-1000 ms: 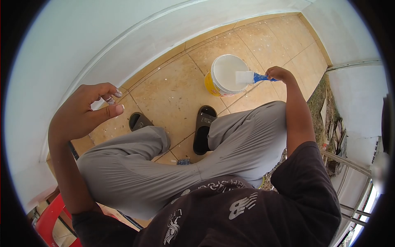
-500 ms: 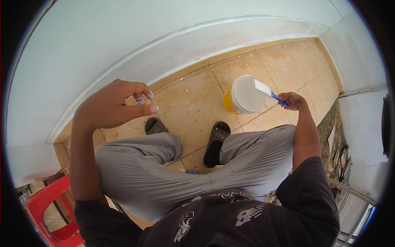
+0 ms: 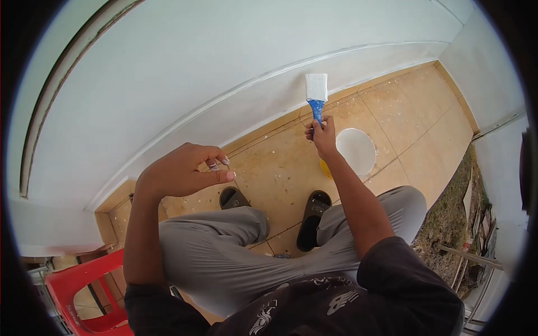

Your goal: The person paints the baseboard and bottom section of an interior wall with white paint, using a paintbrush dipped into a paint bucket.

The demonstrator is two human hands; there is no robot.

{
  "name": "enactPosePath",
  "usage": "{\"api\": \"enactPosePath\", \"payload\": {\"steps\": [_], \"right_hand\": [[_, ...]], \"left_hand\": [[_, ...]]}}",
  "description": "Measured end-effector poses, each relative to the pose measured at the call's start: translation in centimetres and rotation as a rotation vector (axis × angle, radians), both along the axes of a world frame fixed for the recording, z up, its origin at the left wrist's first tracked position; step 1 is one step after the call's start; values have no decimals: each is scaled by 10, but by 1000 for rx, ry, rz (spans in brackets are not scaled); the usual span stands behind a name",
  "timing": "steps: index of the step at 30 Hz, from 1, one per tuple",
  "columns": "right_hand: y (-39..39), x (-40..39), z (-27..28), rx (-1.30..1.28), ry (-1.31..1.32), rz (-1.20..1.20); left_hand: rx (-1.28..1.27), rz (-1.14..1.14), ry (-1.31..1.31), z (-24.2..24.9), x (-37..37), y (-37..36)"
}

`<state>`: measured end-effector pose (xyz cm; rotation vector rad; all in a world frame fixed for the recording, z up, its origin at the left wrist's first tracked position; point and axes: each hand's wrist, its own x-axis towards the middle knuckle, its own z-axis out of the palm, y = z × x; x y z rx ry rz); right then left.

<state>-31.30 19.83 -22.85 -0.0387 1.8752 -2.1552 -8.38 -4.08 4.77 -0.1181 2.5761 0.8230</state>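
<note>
My right hand (image 3: 323, 137) grips the blue handle of a paintbrush (image 3: 316, 89), its wide bristles coated white and pointing up toward the wall. The bristles overlap the lower part of the white wall (image 3: 246, 106) in this view. Behind my right wrist stands a yellow bucket of white paint (image 3: 357, 151), partly covered by the forearm. My left hand (image 3: 188, 171) hangs in the air above my left knee, fingers curved and thumb apart, holding nothing. White paint marks its fingertips.
Tan floor tiles (image 3: 269, 162) are speckled with white drops. A red plastic chair (image 3: 84, 280) is at lower left. My sandalled feet (image 3: 314, 218) rest on the tiles. Debris and bare ground (image 3: 448, 218) lie past the tile edge at right, near a metal rail (image 3: 471, 256).
My right hand has carried the paintbrush from over the bucket leftward and up to the wall, turning the bristles upward. My left hand keeps its pose; the view has shifted slightly.
</note>
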Motion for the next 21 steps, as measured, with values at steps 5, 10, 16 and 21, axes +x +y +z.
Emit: {"api": "enactPosePath", "payload": {"steps": [5,10,16,21], "right_hand": [[-23,44,-77,701,403,-216],[-45,37,-70,682,332,-127],[-103,86,-78,612,438,58],[-133,162,-68,437,555,393]], "left_hand": [[19,23,-32,-7,3,-11],[55,45,-18,-17,4,-24],[78,79,30,-19,0,-27],[79,62,-95,-13,-12,-19]]}}
